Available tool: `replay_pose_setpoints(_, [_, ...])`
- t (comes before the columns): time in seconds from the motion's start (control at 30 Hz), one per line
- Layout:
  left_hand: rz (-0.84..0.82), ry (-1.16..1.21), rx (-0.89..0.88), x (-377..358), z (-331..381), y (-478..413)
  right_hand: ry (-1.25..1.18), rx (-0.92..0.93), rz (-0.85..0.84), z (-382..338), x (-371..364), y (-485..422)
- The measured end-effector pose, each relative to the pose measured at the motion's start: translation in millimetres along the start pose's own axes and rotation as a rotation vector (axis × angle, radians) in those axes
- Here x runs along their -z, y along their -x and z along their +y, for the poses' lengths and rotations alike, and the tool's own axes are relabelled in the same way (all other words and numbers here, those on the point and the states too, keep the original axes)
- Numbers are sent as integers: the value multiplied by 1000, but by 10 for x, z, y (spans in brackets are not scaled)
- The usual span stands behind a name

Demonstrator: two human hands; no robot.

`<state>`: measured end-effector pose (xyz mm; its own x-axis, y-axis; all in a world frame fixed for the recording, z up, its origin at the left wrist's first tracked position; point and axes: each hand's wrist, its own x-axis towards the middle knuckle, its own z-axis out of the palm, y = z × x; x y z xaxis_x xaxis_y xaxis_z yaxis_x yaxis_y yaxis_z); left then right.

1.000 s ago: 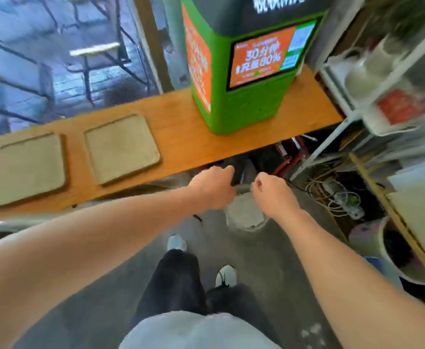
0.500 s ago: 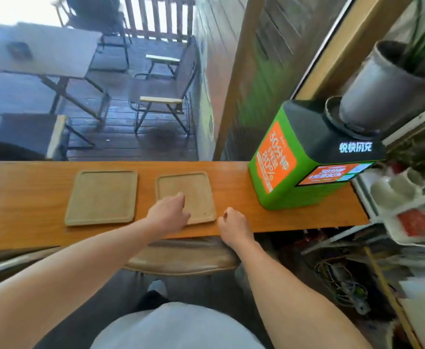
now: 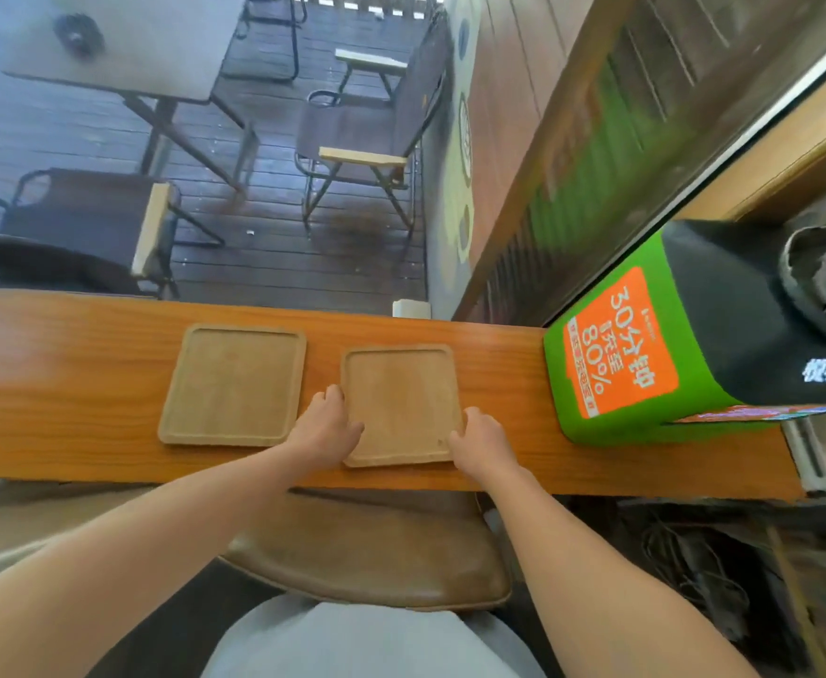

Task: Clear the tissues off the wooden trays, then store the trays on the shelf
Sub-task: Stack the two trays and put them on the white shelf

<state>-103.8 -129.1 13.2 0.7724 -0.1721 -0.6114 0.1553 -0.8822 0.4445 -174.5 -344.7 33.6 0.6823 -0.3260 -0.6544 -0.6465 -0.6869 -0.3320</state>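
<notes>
Two bare square wooden trays lie side by side on the long wooden counter [image 3: 59, 384]. No tissues show on either one. My left hand [image 3: 325, 428] rests on the left edge of the right tray [image 3: 401, 398], fingers curled over its rim. My right hand [image 3: 482, 440] holds that tray's near right corner. The left tray [image 3: 235, 384] lies untouched, a short gap away from my left hand.
A green and orange charging kiosk [image 3: 646, 345] stands on the counter right of the trays. A brown stool seat [image 3: 367, 550] sits under the counter edge below my arms. A white shelf edge [image 3: 812, 462] and tangled cables [image 3: 695, 570] are at the right.
My view rose from the floor to the counter. Both hands came up from below the counter edge and closed on the two sides of the right tray.
</notes>
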Motion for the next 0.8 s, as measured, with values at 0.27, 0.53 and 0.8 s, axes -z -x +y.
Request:
replay_pose_setpoints(0.27, [12,198,356,-227,102,-293,-322,-190,-142,96,-42,-601])
replay_pose_setpoints(0.53, [-121,652,549,-125,8,-504,-442,-458,-221,22,-28,-660])
replay_pose_setpoints(0.8, [-283,743,305,524,-500,-640,-860,-543,-103,-725,-550,-429])
